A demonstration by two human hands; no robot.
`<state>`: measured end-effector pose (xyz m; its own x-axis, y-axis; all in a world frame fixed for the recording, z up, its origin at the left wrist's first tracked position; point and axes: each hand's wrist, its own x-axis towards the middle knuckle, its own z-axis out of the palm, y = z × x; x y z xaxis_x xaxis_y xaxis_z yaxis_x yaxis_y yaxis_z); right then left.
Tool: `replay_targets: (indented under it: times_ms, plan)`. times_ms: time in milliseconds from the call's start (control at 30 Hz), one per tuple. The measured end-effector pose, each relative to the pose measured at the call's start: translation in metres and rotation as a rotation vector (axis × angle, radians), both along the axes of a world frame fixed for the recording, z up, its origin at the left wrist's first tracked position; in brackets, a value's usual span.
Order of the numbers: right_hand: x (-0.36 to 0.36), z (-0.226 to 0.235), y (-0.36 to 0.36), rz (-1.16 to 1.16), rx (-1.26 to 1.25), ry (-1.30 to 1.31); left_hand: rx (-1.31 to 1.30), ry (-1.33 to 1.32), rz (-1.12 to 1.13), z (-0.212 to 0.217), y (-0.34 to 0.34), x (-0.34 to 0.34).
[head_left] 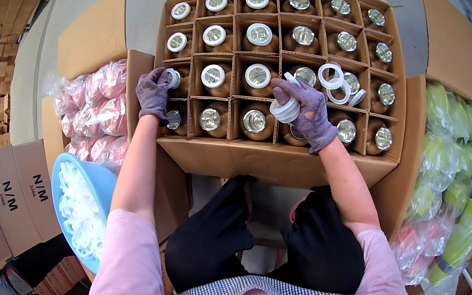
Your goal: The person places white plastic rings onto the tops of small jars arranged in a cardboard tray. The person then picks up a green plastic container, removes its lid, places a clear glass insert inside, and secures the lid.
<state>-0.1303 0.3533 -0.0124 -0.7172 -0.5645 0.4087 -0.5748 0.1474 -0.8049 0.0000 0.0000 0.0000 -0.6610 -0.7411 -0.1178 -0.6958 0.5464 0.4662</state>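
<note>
A cardboard box [238, 158] with dividers holds rows of round brown vessels with shiny silver mouths, such as one glassy vessel [254, 121] in the front row. White plastic rings sit around the mouths of several vessels at the left and middle. My left hand [154, 95], in a purple-grey glove, pinches a white ring [174, 78] at the mouth of a vessel in the leftmost column. Over the front middle, my gloved right hand [305, 108] grips several white rings [285, 110]. Beside it, loose rings [333, 78] lie over vessels and dividers.
At left, a light blue basin [106, 179] is heaped with white rings. Behind it an open carton holds pink bagged items [94, 102]. Another carton at right holds green bagged items [447, 138] and pink ones. Closed cartons [6, 199] stand far left; a person stands beyond them.
</note>
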Motion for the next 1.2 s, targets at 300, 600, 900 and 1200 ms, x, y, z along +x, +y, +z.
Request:
replay_targets:
  times_ms: [300,600,900,1200]
  plan:
    - [0.012,0.003,-0.006,-0.017,-0.013,0.012,-0.341,0.103,-0.492,-0.003,0.004,0.047]
    - [0.004,0.007,-0.005,0.004,-0.045,-0.049,-0.532,0.04,-0.458,0.013,0.013,0.012]
    - [0.002,0.004,-0.003,-0.014,-0.001,0.0,-0.317,0.054,-0.557,0.005,0.009,0.027]
    - [0.003,0.006,-0.002,0.0,-0.041,-0.033,-0.495,0.111,-0.703,-0.003,-0.004,0.021]
